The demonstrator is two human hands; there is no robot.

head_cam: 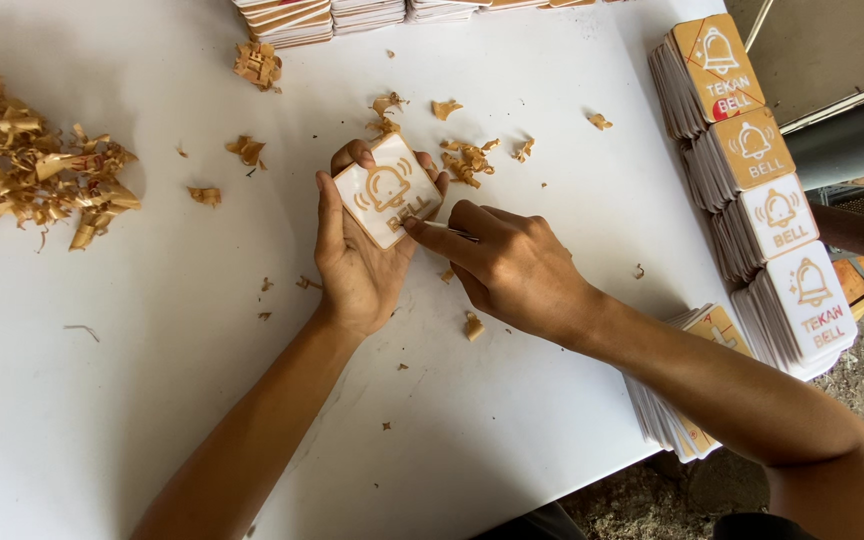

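over white table (102,400), left hand (352,260) holds plaque (387,190).

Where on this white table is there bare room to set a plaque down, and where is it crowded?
Freest: the near-left table, below the peel pile and left of the left hand; also the strip between the right hand and the right-edge plaque stacks. Crowded: the far edge stacks and scraps beyond the held plaque.
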